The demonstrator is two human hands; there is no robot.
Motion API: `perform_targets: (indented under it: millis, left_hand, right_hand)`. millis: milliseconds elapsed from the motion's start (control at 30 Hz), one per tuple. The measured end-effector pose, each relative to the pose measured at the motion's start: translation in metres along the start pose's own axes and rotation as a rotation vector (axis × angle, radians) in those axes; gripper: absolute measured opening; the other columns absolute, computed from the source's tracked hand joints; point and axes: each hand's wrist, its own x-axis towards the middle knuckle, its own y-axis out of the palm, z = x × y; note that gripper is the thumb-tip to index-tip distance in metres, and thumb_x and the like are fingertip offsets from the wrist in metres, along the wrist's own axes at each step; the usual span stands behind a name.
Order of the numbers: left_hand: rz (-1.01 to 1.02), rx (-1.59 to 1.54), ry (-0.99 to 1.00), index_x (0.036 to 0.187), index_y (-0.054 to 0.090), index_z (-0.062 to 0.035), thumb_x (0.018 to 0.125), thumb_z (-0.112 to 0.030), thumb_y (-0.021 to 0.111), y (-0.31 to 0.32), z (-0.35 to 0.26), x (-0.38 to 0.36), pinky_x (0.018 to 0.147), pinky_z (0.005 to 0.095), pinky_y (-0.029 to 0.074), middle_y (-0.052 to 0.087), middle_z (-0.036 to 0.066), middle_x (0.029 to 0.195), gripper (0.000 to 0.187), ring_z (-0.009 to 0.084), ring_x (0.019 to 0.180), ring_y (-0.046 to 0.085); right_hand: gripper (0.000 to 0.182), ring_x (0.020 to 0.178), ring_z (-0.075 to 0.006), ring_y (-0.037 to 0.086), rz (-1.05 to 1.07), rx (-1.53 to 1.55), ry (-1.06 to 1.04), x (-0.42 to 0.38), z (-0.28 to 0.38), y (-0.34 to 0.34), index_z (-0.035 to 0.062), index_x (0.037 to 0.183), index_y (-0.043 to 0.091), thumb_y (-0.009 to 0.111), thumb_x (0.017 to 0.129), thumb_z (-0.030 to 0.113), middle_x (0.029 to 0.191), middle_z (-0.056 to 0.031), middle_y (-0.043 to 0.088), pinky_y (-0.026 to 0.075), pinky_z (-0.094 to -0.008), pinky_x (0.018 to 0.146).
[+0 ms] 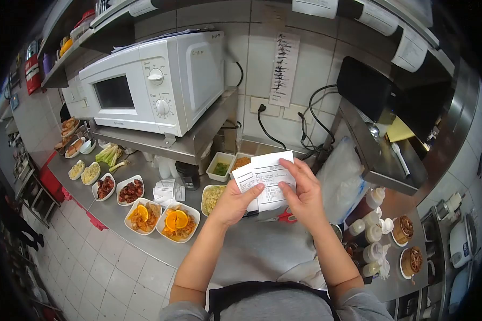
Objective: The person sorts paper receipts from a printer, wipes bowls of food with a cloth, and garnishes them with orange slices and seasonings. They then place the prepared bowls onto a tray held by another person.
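Note:
Several printed paper order slips [269,184] are fanned out between my two hands above the steel counter. My left hand [234,202] pinches their lower left edge, thumb on top. On the right side, my right hand [301,184] grips the slips with its thumb in front and fingers behind. Just beneath lie red-handled scissors [287,216], partly hidden by the slips and my hand. A dish of pale shredded food [213,199] stands beside my left hand. Left of that are two white bowls with orange slices, one of them the nearer bowl [191,235].
More slips [168,191] lie on the counter [241,251] near bowls of dark glazed meat [130,191]. A microwave [155,80] sits on a raised shelf. Squeeze bottles [373,234] and food-filled pots [411,261] stand at right. A metal shelf edge [391,182] juts out above them.

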Motion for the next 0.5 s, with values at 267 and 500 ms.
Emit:
perform_targets:
  millis: [267,500]
  left_hand:
    - [0.035,0.107,0.028,0.120,0.047,0.0003,0.087,-0.007,0.054,0.048,-0.008,-0.038,0.088,0.0283,0.043,0.056,0.007,0.113,0.034,0.0138,0.103,0.053]
    - [0.066,0.183,0.007,0.124,0.044,0.0008,0.088,-0.006,0.052,0.111,0.009,-0.062,0.089,0.0277,0.042,0.054,0.006,0.116,0.037,0.0128,0.105,0.051]
  right_hand:
    - [0.049,0.100,-0.0147,0.052,0.077,0.521,0.134,-0.025,0.033,-0.044,-0.0017,0.130,0.036,0.052,0.084,-0.004,0.118,-0.0115,0.047,0.047,-0.0259,0.080]
    - [0.045,0.091,-0.0114,0.053,0.017,0.522,0.133,-0.055,0.039,-0.093,-0.0004,0.126,0.042,0.054,0.082,-0.004,0.100,-0.0055,0.053,0.047,-0.0224,0.073]
